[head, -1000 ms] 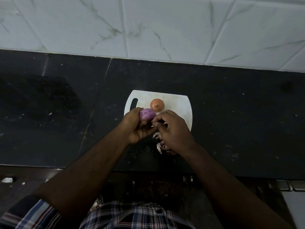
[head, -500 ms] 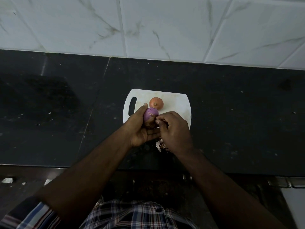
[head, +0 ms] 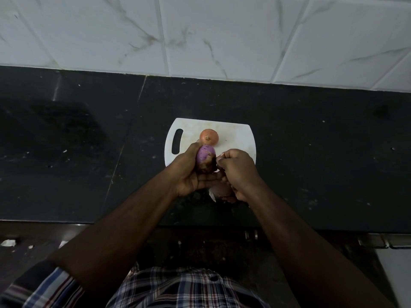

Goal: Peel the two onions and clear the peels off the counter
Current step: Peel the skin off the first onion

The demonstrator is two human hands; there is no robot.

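Note:
My left hand (head: pixel 189 172) grips a partly peeled purple onion (head: pixel 205 157) just above the near edge of the white cutting board (head: pixel 235 136). Brown skin still clings to the onion's lower end. My right hand (head: pixel 238 170) is right beside it, its curled fingertips pinching a small piece of skin at the onion's side. A second onion (head: pixel 209 136), orange-brown and unpeeled, sits on the board just behind the hands. Loose peels (head: pixel 219 192) lie on the black counter (head: pixel 89 152) under my right hand, partly hidden by it.
The board has a handle slot (head: pixel 177 141) on its left side. A white tiled wall (head: pixel 200 36) backs the counter. The counter's front edge runs below my forearms, with small white scraps (head: pixel 9 242) lower left and a metal handle (head: pixel 378 242) lower right.
The onion has been turned in my left hand, showing more bare purple surface. My right hand has drawn slightly to the right of the onion, still pinching skin.

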